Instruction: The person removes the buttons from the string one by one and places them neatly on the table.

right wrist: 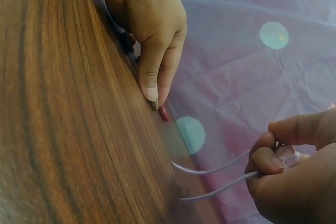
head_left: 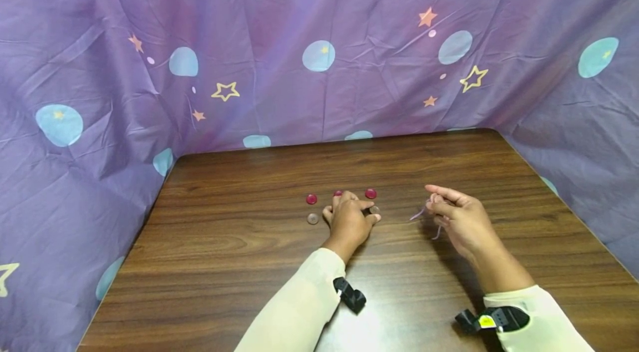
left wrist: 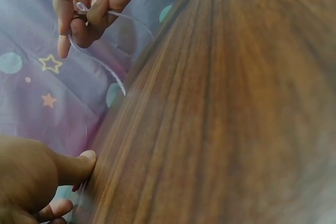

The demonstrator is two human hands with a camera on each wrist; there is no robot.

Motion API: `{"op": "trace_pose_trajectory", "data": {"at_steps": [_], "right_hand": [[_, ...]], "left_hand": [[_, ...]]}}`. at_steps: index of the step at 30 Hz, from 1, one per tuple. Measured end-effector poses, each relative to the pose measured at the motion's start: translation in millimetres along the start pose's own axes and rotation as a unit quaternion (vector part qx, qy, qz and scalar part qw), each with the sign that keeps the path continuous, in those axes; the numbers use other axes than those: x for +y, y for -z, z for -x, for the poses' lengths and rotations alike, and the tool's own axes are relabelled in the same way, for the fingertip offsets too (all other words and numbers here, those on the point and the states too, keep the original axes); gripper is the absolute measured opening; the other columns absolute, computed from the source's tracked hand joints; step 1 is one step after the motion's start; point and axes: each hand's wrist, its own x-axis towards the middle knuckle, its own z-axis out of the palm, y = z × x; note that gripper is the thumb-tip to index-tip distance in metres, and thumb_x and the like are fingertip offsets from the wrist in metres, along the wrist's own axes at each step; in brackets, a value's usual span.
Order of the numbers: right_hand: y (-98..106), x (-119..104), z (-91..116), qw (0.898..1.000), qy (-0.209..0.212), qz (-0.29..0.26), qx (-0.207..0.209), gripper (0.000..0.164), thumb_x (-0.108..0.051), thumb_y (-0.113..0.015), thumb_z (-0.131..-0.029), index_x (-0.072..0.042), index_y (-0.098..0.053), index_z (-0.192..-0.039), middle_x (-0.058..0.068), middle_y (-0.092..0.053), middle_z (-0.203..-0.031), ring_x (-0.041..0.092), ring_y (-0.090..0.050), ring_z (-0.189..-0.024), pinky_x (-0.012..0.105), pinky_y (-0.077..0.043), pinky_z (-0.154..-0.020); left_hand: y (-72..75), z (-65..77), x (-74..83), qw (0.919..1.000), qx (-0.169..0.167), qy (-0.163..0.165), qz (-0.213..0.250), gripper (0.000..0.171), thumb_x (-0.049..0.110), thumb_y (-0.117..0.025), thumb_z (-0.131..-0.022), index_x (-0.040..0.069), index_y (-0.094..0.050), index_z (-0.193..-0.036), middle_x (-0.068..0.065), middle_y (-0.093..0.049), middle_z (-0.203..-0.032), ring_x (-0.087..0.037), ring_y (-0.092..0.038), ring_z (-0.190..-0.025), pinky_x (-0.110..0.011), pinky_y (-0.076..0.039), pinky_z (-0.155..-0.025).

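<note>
My left hand (head_left: 348, 223) reaches down to the tabletop, its thumb and index finger pinching a brown button (head_left: 375, 209). In the right wrist view this button (right wrist: 154, 105) shows edge-on at the fingertips, close to a red button (right wrist: 164, 113). Held above the table to the right, my right hand (head_left: 461, 220) grips a thin lavender cord (head_left: 417, 214), whose two ends hang loose. Between those fingers, the left wrist view shows a small brown piece (left wrist: 80, 14) against the cord; its kind is partly hidden.
Red buttons lie in a row behind the left hand: one at left (head_left: 312, 198), one partly covered (head_left: 338, 193), one at right (head_left: 370, 193). Another brown button (head_left: 312, 219) lies left of that hand. A purple patterned cloth (head_left: 279, 52) hangs around the wooden table (head_left: 224, 274).
</note>
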Motion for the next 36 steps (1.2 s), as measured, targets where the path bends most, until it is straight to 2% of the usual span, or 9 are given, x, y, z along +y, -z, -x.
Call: {"op": "trace_pose_trajectory", "data": {"at_steps": [9,18,24,31,36], "right_hand": [[4.5,0.1,-1.1,0.999,-0.026,0.022,0.002,0.031,-0.004,-0.064,-0.109,-0.031,-0.079,-0.107,-0.012,-0.071,-0.089,0.005,-0.061,-0.076,0.017,-0.042,-0.057],[4.3,0.5,-1.9,0.999,-0.024,0.031,0.0,0.009,-0.017,-0.068,-0.109,-0.021,-0.074,-0.103,-0.011,-0.076,-0.089,0.003,-0.062,-0.07,0.018,-0.046,-0.055],[6.1,1.0,-1.5,0.999,-0.018,0.032,-0.016,0.014,-0.02,-0.065,-0.111,-0.023,-0.078,-0.106,-0.009,-0.075,-0.09,0.003,-0.059,-0.07,0.016,-0.048,-0.056],[6.4,0.4,-1.7,0.999,-0.005,0.031,-0.036,0.027,-0.034,-0.055,-0.115,-0.02,-0.078,-0.112,-0.007,-0.068,-0.084,0.004,-0.052,-0.062,0.017,-0.045,-0.055],[4.9,-2.5,-1.4,0.999,-0.008,0.023,-0.04,0.03,-0.031,-0.053,-0.116,-0.021,-0.081,-0.11,-0.008,-0.06,-0.083,0.003,-0.051,-0.066,0.015,-0.044,-0.055]], "left_hand": [[1.9,0.3,3.7,0.9997,-0.019,0.015,-0.008,0.038,0.045,-0.087,-0.09,0.036,-0.082,-0.126,0.004,-0.067,-0.119,-0.022,-0.056,-0.122,-0.052,-0.036,-0.105],[2.6,-0.6,7.3,0.999,-0.025,0.027,-0.024,0.038,0.048,-0.086,-0.091,0.039,-0.081,-0.128,0.004,-0.067,-0.124,-0.023,-0.055,-0.125,-0.051,-0.036,-0.104],[2.3,-0.6,7.1,0.9988,-0.026,0.029,-0.03,0.039,0.049,-0.086,-0.091,0.04,-0.081,-0.129,0.004,-0.068,-0.125,-0.022,-0.055,-0.125,-0.051,-0.036,-0.104],[2.1,-1.4,4.8,0.9989,-0.027,0.022,-0.032,0.041,0.049,-0.087,-0.091,0.04,-0.08,-0.13,0.003,-0.067,-0.124,-0.022,-0.055,-0.124,-0.051,-0.036,-0.104],[1.6,-1.6,3.2,0.9989,-0.028,0.018,-0.032,0.041,0.049,-0.087,-0.091,0.041,-0.08,-0.13,0.004,-0.067,-0.123,-0.022,-0.055,-0.124,-0.051,-0.036,-0.103]]}}
